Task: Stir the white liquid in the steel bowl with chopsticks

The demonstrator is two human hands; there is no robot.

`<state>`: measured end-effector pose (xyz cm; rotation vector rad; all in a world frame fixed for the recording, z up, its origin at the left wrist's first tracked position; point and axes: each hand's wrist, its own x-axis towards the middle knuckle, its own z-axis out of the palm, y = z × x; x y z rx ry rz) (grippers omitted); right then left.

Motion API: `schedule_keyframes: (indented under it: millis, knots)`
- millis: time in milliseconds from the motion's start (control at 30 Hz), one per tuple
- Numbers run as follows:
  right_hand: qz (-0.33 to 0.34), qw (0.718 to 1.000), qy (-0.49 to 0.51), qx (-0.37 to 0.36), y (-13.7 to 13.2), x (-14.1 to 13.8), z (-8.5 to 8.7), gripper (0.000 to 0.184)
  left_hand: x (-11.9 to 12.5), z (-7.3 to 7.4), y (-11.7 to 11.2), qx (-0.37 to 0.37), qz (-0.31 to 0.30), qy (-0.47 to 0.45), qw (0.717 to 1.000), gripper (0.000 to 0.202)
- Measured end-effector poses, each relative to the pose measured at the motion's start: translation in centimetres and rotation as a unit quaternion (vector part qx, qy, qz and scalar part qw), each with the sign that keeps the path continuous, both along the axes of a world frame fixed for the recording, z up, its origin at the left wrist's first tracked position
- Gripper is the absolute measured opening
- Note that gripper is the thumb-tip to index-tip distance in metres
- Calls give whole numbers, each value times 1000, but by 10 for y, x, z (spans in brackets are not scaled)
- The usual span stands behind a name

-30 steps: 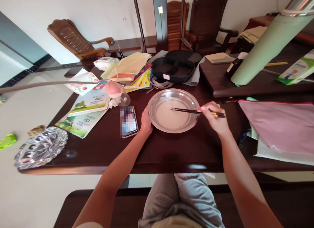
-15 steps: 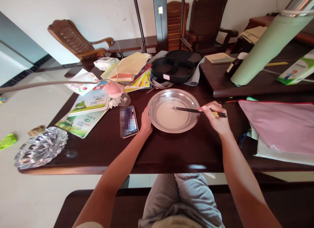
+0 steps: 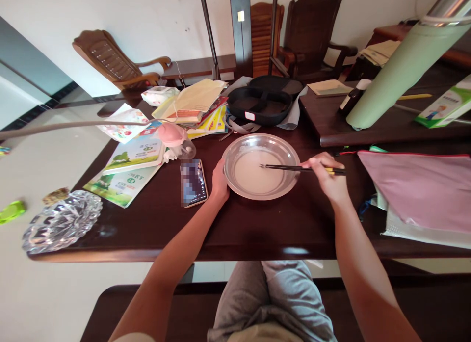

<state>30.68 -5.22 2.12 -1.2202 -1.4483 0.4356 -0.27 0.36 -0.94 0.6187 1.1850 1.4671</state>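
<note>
A round metal pan (image 3: 235,145) holding pale liquid sits on the dark wooden table (image 3: 257,224) in front of me. My left hand (image 3: 220,181) grips the pan's left rim, fingers curled on the edge. My right hand (image 3: 327,177) is closed on a pair of black chopsticks (image 3: 290,168) at the pan's right side. The chopsticks lie nearly level, their tips over the liquid near the pan's middle.
A phone (image 3: 193,182) lies just left of the pan. Books (image 3: 136,158) and papers pile up at the back left, with a black case (image 3: 259,105) behind the pan. A glass ashtray (image 3: 61,222) sits at the left corner, a pink folder (image 3: 419,187) on the right.
My right hand and the chopsticks have drifted slightly right and down, the tips sliding toward the pan's middle. My left hand stays on the rim.
</note>
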Motion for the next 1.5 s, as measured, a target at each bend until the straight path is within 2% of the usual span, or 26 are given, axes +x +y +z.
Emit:
schedule_keyframes:
  millis: [67,133,233,300,367,433,500,567,667,767,833,933,1067,1167,1333,1400,1500]
  knots:
    - [-12,999,51,0,-3,5,1,64,0,0,0,-4,5,-8,1000,24]
    - [16,997,74,-12,-5,4,1,64,1,-1,0,-6,8,-9,1000,23]
    - [76,996,27,-39,-5,-5,1,61,0,-2,0,-1,5,-7,1000,24]
    - [92,995,-25,-37,-2,-12,1,59,0,-3,1,3,2,-6,1000,26]
    - [78,995,-57,-21,0,-13,1,59,-1,-3,1,2,2,-3,1000,29]
    - [36,998,-53,-7,1,-9,1,60,-1,-3,0,1,1,0,1000,29]
    - [-14,1000,-13,5,0,-1,1,62,-1,-2,0,0,-1,3,1000,29]
    - [-36,999,39,11,-3,4,0,65,-1,-2,0,1,-3,7,1000,29]
    - [6,998,67,-5,-6,1,0,64,-1,-3,0,5,-2,13,1000,30]
    - [70,997,5,-31,-4,-10,1,60,-1,-3,0,3,-3,12,1000,32]
    - [86,995,-42,-33,-1,-15,2,58,0,-2,0,2,-6,9,1000,34]
    - [46,998,-49,-14,1,-12,2,56,1,0,-1,7,-5,5,1000,35]
    - [-32,998,45,4,-2,2,0,64,5,3,-4,23,13,-24,999,32]
    - [-2,997,80,-18,-5,2,0,66,9,4,-7,19,31,-53,998,31]
    - [88,995,-10,-48,-2,-13,1,62,18,6,-10,27,34,-89,995,34]
    - [76,996,-29,-35,0,-14,2,62,21,7,-11,32,35,-97,994,36]
    - [8,1000,-4,-13,0,-6,2,62,24,7,-12,41,39,-106,993,35]
